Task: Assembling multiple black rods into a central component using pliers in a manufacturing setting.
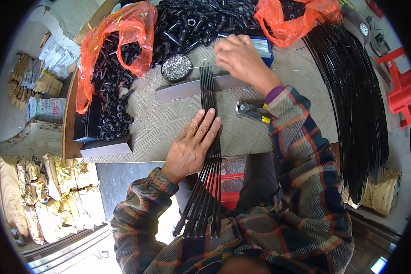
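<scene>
1. from where i stand, the bundle of thin black cables (213,151) runs nearly straight away from the person, over the front edge of the worktable (153,132); its long axis points from the lap up toward the heaped black plastic fittings (192,23).
2. the left hand (191,148) is spread flat, fingers side by side, laid on the middle of the bundle and coming in from its left; it presses and does not grip around.
3. the right hand (242,59) is just right of the bundle's far ends, so it is the nearer one to those tips; its fingers are curled in together, and i cannot tell whether anything is pinched between them.
4. the far stretch of the bundle crosses a grey metal bar (178,91) almost squarely, strands side by side; the near ends, thicker and black, fan out above the lap.
5. left of the far tips, near them, is a round black dish of small silvery pieces (176,67).
6. yellow-handled end nippers (247,108) lie right of the bundle, apart from both hands, while a blue box (267,60) is just behind the right hand.
</scene>
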